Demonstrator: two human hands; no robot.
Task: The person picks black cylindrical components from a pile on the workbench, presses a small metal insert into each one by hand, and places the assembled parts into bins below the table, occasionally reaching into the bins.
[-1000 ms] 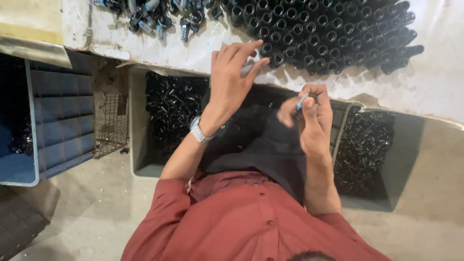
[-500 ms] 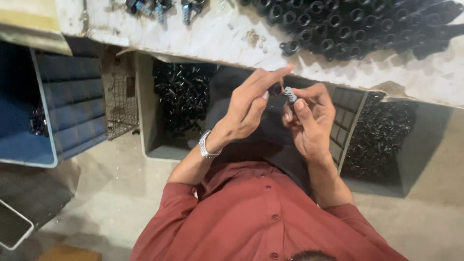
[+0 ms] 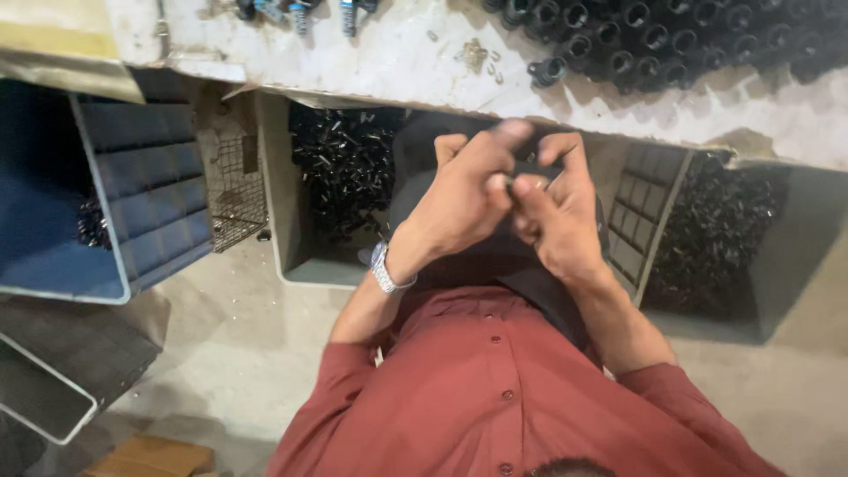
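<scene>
Below the bench (image 3: 397,66) edge, from left: blue bin (image 3: 132,194), grey bin (image 3: 296,256) of black parts, then left hand (image 3: 464,199) and right hand (image 3: 552,221) touching, fingers pinched together on a small dark part (image 3: 512,181), mostly hidden. Rightmost, another grey bin (image 3: 786,265) of black parts; black rings (image 3: 671,40) crowd the bench's right corner.

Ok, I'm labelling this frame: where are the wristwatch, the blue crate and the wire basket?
wristwatch (image 3: 383,268), head view, on its metal band.
blue crate (image 3: 146,190), head view, on its ribbed side wall.
wire basket (image 3: 234,199), head view, on its mesh side.
</scene>
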